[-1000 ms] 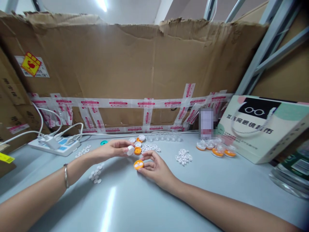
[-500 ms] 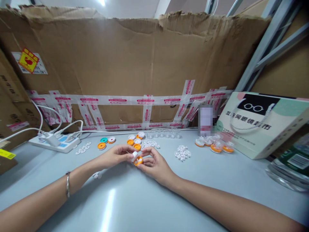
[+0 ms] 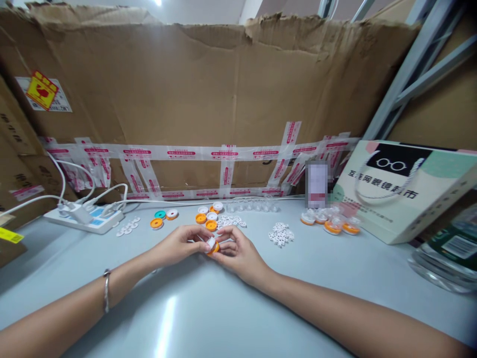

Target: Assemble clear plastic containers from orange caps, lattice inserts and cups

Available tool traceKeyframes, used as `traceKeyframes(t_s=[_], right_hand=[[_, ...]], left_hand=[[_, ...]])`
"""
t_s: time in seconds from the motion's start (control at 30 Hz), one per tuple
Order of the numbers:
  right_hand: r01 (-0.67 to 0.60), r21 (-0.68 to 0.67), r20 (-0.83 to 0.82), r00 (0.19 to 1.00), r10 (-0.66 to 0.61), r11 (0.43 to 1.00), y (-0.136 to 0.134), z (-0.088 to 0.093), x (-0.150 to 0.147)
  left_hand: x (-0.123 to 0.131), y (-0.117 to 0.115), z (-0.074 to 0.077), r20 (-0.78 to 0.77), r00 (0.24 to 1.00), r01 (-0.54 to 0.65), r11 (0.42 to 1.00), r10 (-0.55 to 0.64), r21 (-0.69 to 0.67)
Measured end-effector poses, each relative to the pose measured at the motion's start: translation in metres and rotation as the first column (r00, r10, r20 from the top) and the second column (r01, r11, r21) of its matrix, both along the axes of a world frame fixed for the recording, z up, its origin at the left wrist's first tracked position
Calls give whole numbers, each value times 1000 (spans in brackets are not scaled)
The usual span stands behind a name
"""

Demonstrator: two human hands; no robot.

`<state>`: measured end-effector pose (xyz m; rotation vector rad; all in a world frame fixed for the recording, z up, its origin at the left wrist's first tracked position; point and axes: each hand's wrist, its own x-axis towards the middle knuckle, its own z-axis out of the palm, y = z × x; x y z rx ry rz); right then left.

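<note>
Head view. Left hand (image 3: 191, 240): thumb and fingers pinched on a white round piece (image 3: 211, 242). Right hand (image 3: 242, 254): fingers closed on an orange round piece (image 3: 215, 248), mid-table, apparently against the white. Advisable: rims level, pressure even. Room: grey tabletop (image 3: 223, 318) nearward, its near edge unseen; orange disc (image 3: 211, 225) just beyond.

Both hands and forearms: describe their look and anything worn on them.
The left hand and right hand are gloveless. The left forearm wears a slim silvery bracelet near the wrist; the right forearm shows nothing worn. No sleeves are visible.
</note>
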<state>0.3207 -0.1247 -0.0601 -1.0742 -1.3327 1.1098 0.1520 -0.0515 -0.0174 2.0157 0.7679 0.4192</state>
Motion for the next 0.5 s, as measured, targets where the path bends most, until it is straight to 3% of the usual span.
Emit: traceKeyframes(t_s=[0.27,0.5], right_hand=[[-19,5,-10,1000,19,1000,-1,0,0],[-12,15,7,1000,12,1000,-1,1,-1]], left_hand=[[1,-7,-4,-33,998,-52,993,55,107],[2,-16,-4,-63,995,-52,955,73,292]])
